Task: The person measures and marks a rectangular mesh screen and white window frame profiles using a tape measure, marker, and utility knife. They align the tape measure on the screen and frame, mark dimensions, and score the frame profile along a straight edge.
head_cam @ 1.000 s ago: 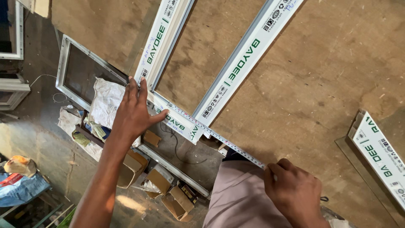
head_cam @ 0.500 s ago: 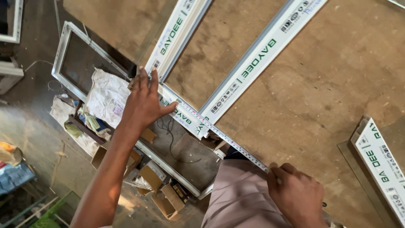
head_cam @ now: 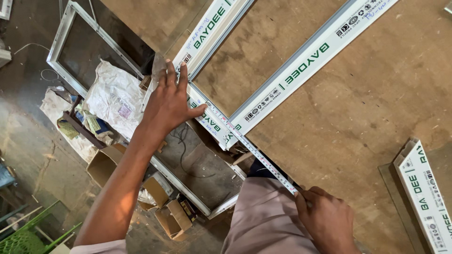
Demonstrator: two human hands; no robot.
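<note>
Here, the scene by parts:
Left hand [head_cam: 170,104]: flat and spread wide, palm down on the corner of the white window-frame profile [head_cam: 301,66], thumb out toward 3 o'clock pinning the tape; it grips nothing, only presses.
Right hand [head_cam: 327,221]: curled closed at 5 o'clock, pinching the near end of the measuring tape [head_cam: 249,146]; whether a tape case sits in the palm I cannot tell.
Measuring tape: stretched taut on a diagonal from the left thumb down to the right hand, lying across the frame's short end piece and off the edge of the surface.
Frame: two long white profiles run up toward 1 o'clock, joined at the near corner; it rests on the plywood surface [head_cam: 358,108].
Change: against a second ago the left hand sits farther up the corner, fingers spread over the joint, and the tape reads straighter; in my judgement the measuring is settling into a held reading, not a repositioning.
Nearby: a separate white profile offcut [head_cam: 426,193] at 4 o'clock; on the floor at 9 o'clock, a finished frame [head_cam: 84,42], a crumpled white sack [head_cam: 115,96] and cardboard boxes [head_cam: 172,218].
</note>
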